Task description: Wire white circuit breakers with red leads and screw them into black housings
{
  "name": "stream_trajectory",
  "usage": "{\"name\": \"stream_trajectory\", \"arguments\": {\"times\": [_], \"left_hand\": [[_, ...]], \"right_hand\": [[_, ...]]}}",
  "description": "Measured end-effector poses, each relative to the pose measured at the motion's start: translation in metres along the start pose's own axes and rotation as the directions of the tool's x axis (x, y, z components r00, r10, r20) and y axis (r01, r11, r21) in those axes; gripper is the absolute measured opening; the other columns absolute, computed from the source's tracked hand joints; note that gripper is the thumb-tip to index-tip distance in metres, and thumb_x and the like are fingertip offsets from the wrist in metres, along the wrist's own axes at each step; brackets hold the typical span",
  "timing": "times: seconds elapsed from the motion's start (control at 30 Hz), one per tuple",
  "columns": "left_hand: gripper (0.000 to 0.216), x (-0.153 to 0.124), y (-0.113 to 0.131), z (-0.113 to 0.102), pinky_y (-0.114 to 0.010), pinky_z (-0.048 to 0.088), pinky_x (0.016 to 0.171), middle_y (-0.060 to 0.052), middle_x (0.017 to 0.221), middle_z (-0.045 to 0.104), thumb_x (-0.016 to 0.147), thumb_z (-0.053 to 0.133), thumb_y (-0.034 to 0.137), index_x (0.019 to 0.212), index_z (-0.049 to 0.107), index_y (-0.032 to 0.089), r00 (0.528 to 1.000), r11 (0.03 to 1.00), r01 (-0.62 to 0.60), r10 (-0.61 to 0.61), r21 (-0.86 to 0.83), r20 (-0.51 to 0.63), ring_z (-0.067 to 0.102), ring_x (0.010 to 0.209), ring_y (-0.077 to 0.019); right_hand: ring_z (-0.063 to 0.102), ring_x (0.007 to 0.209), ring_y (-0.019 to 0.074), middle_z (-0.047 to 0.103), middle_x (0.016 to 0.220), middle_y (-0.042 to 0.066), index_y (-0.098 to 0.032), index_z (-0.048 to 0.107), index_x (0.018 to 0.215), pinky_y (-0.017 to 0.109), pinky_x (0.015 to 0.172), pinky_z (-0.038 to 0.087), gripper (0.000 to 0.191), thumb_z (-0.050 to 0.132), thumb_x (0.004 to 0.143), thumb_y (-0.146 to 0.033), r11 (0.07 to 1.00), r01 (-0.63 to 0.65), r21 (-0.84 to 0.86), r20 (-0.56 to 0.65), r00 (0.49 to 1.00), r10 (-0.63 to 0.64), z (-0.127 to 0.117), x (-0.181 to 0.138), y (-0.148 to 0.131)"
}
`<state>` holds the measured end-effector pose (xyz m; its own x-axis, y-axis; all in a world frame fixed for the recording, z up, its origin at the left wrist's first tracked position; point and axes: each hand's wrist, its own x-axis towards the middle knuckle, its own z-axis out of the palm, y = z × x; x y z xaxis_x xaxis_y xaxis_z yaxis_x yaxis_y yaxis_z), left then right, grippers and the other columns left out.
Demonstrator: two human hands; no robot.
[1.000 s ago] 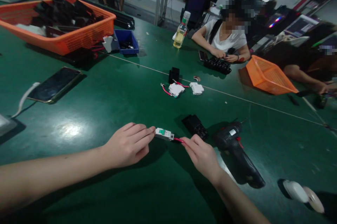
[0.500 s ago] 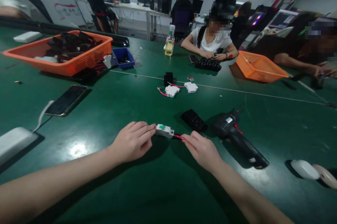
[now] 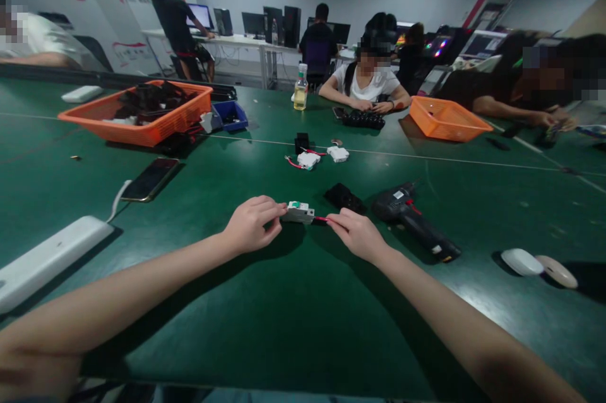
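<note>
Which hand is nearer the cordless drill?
Right. The right hand is left of the cordless drill, not touching; the left hand is farther left, at the white module.

From my end I count three white stepped plastic circuit breakers (image 3: 298,214) (image 3: 309,160) (image 3: 338,154) and, by them, three short red insulated wires (image 3: 320,219) (image 3: 294,164) (image 3: 316,152). I see two bare hands (image 3: 255,223) (image 3: 357,234), two orange slotted plastic baskets (image 3: 137,133) (image 3: 442,131), two black blocky pieces (image 3: 302,143) (image 3: 343,196) and two smooth oval objects (image 3: 521,261) (image 3: 557,271), one white, one beige. On the green tabletop (image 3: 284,314) I make out one black pistol-shaped power drill (image 3: 411,216), one blue rectangular plastic tray (image 3: 237,126) and one clear bottle of yellow liquid (image 3: 300,98).
</note>
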<state>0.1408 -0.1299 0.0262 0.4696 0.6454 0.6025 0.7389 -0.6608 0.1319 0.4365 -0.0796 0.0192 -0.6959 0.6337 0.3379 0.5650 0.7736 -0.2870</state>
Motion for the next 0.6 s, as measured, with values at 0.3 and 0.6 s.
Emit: {"name": "stream_trajectory", "arguments": {"times": [0.3,0.6], "left_hand": [[0.028,-0.0002,-0.0008,0.0003,-0.037,0.051,0.077,-0.009,0.105,0.074,0.082,0.054,0.013,0.106,0.068,0.016,1.000,0.997,-0.022,0.021,0.071,0.012,0.067,0.096,-0.0220],[0.031,0.0005,0.0067,0.0018,-0.040,0.049,0.082,-0.010,0.108,0.071,0.081,0.054,0.013,0.109,0.066,0.017,0.999,0.983,0.002,-0.011,0.185,0.048,0.063,0.103,-0.0259]], "right_hand": [[0.056,0.070,0.0146,0.059,0.085,0.005,-0.018,0.069,0.115,0.026,0.057,0.040,0.037,0.038,0.105,-0.036,0.997,-0.019,-0.077,-0.015,1.000,0.018,0.0048,0.0034,0.0028],[0.057,0.097,0.0268,0.065,0.105,0.013,-0.017,0.064,0.123,0.040,0.079,0.046,0.035,0.052,0.098,-0.038,0.985,0.014,-0.174,-0.123,0.992,-0.036,-0.0036,0.0003,-0.0053]]}}
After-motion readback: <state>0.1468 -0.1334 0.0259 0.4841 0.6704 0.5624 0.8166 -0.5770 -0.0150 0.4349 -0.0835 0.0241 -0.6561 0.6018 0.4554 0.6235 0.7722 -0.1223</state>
